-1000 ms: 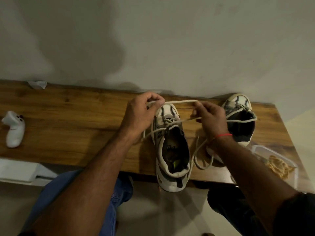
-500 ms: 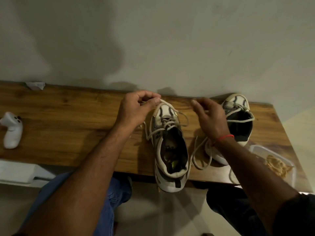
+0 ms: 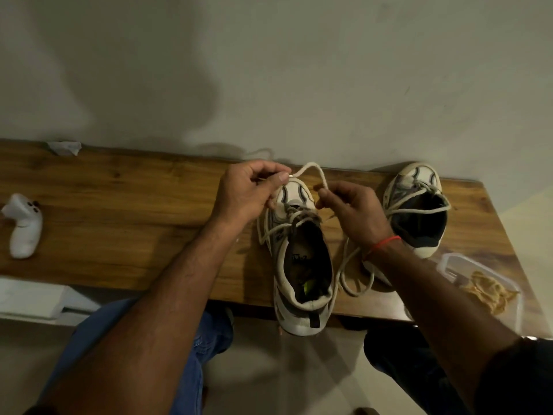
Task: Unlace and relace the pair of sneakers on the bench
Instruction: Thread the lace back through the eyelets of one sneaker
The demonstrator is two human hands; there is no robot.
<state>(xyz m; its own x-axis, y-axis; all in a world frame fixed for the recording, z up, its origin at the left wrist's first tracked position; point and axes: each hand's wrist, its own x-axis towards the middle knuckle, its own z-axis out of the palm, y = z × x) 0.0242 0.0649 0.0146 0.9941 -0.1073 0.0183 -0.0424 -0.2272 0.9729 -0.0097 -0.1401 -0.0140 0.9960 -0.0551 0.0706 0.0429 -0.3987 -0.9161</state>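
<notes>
Two white sneakers stand on the wooden bench (image 3: 119,205). The near sneaker (image 3: 302,259) lies in the middle, heel hanging over the front edge, with only its toe eyelets laced. Its cream lace (image 3: 314,170) arches above the toe between both hands. My left hand (image 3: 248,196) pinches the lace tip between thumb and forefinger. My right hand (image 3: 356,211) pinches the other side of that arch. More slack lace (image 3: 347,277) loops on the bench under my right wrist. The second sneaker (image 3: 419,211) sits at the right, loosely laced.
A white controller (image 3: 24,226) lies at the bench's left end. A scrap of paper (image 3: 64,147) sits against the wall. A clear plastic box (image 3: 484,283) with tan strands stands at the right front corner. White paper (image 3: 33,298) lies below the bench's left edge.
The lace went from stretched taut between my hands to slack, and now arches up over the toe. My right hand has closed in on the lace near the left hand.
</notes>
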